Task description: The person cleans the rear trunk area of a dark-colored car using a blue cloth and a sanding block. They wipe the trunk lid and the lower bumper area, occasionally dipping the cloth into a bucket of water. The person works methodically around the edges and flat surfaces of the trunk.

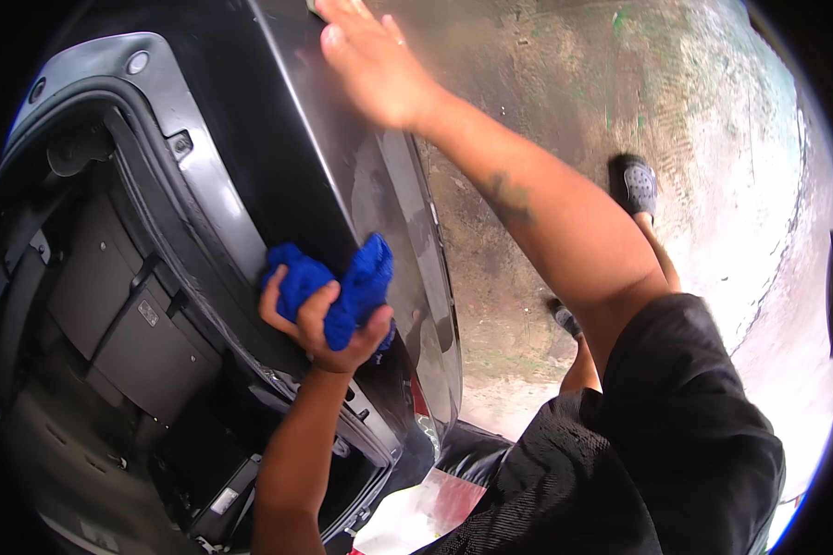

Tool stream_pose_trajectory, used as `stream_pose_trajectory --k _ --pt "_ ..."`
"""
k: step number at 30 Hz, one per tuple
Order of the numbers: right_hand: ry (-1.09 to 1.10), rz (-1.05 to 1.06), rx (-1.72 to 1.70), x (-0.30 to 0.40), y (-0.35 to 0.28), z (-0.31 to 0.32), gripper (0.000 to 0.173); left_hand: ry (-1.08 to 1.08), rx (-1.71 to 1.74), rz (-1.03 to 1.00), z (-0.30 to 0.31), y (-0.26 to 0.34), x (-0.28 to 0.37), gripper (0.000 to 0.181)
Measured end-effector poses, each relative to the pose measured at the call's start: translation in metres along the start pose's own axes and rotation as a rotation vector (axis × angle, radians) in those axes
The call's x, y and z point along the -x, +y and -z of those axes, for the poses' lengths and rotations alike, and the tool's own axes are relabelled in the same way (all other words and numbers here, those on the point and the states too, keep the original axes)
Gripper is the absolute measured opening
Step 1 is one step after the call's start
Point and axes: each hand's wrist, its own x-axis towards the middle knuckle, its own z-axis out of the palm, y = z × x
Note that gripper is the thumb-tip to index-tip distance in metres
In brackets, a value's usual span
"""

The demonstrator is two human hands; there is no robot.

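Note:
My left hand [330,329] grips a bunched blue cloth [361,291], fingers spread over it. The cloth lies against the dark top ledge of a car's rear bumper [298,159], beside the open luggage compartment. My right hand [382,69] reaches further along the bumper at the top of the view, over its outer face. Its fingertips run to the picture's edge, where a small pale thing shows by them. Whether that hand holds it is hidden.
A rubber door seal [201,270] rims the luggage opening, with grey seat backs [139,305] inside. A red tail lamp [417,395] sits near the lower corner. Feet in grey clogs [638,186] stand on the stained concrete floor [527,125]. A white and red object [416,513] lies below.

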Motion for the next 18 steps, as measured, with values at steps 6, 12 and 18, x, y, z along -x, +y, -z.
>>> stream_pose_trajectory --k 6,12,18 --pt "-0.216 -0.102 -0.053 0.343 -0.045 -0.023 0.078 0.058 -0.097 -0.094 -0.005 -0.006 0.014 0.056" --pt "-0.165 -0.013 0.030 0.415 -0.042 -0.040 0.076 0.178 -0.134 -0.115 -0.008 -0.002 0.018 0.045" --pt "-0.051 0.052 -0.114 0.389 -0.021 -0.039 0.074 0.202 -0.157 -0.099 -0.017 0.003 0.017 0.041"
